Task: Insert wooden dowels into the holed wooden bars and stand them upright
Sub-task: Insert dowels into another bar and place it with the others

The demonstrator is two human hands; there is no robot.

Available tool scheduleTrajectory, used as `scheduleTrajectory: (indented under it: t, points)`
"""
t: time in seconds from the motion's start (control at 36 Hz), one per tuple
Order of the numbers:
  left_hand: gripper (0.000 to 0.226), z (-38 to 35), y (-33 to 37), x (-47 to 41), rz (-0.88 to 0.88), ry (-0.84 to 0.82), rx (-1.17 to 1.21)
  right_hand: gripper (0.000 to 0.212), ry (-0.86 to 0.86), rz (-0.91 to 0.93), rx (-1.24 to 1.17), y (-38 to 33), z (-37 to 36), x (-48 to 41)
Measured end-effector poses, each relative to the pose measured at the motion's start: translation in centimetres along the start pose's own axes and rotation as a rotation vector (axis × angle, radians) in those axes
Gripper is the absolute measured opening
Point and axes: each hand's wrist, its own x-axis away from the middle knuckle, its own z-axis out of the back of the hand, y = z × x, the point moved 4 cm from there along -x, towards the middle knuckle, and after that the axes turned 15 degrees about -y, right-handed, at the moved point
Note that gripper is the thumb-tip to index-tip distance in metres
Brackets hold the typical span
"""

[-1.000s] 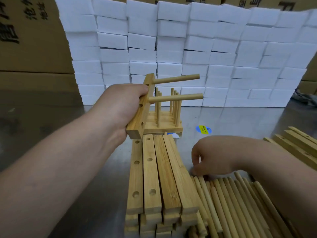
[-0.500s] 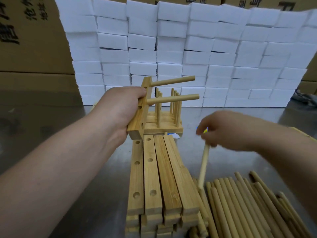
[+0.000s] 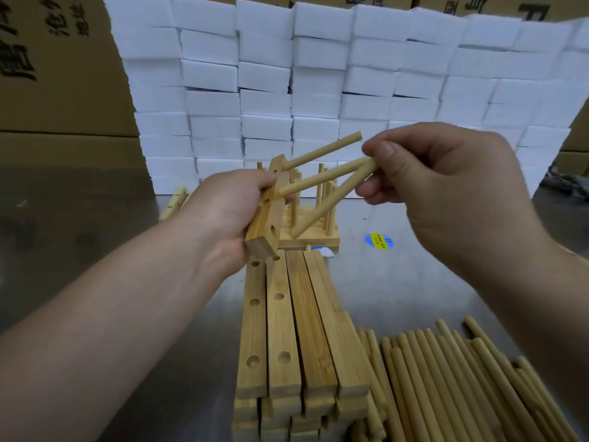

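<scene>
Misalignment worries me most: my left hand [image 3: 232, 215] grips the holed bar [image 3: 266, 218] tilted in the air above the near stack of bars [image 3: 306, 314], two dowels [image 3: 322, 151] already seated in its upper holes, while my right hand [image 3: 446, 186] pinches a third dowel [image 3: 333, 200] by its upper end, its free tip hanging just right of the bar's empty hole [image 3: 273, 230]. Held so far from that tip, it could enter crooked, jam or skid off the face.

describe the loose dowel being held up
Before the white foam-block wall, the left hand grips a holed wooden bar bearing two plugged-in dowels. The third round wooden dowel, pinched by the right hand, slants down, seated in no hole.
</scene>
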Motion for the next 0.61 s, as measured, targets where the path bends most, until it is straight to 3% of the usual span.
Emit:
scheduleTrajectory:
  t: [0.17,0.31,0.47,0.61]
  points:
    - [0.024,0.15,0.16,-0.04,-0.024,0.017,0.035,0.017,0.044,0.073,-0.209,-0.42,-0.15,0.02]
    - [0.024,0.22,0.16,-0.06,-0.041,0.034,0.048,0.020,0.000,0.082,-0.249,-0.29,-0.73,0.11]
    - [0.021,0.81,0.16,-0.43,-0.029,0.089,0.014,0.019,-0.043,0.016,-0.078,0.16,-0.74,0.30]
    - [0.020,0.87,-0.02,-0.63,-0.028,0.087,0.020,0.022,-0.088,0.075,0.131,-0.44,-0.93,0.64]
